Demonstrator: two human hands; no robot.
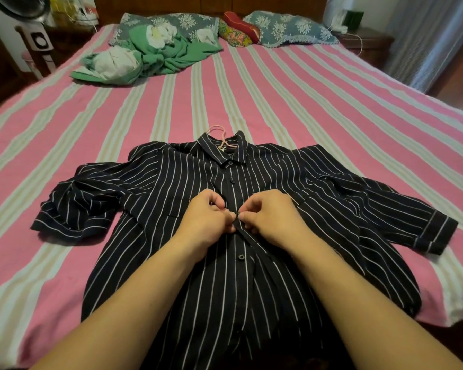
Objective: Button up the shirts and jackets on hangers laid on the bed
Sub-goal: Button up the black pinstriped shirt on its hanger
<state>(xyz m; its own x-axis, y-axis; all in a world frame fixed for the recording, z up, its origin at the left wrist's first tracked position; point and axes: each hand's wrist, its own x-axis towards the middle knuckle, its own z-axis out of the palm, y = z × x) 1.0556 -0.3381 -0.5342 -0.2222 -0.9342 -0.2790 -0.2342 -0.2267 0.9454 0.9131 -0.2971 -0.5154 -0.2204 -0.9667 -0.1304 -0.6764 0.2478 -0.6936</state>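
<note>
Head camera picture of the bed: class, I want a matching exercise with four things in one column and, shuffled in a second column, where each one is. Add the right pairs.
Things
1. striped shirt
2. green cloth
3. hanger hook
4. loose button

Places
A. sticking out of the collar
B. crumpled near the pillows, far side of the bed
C. on the shirt front, just nearer the camera than the hands
D. spread flat on the bed, under both hands

Pairs: 1-D, 2-B, 3-A, 4-C
</note>
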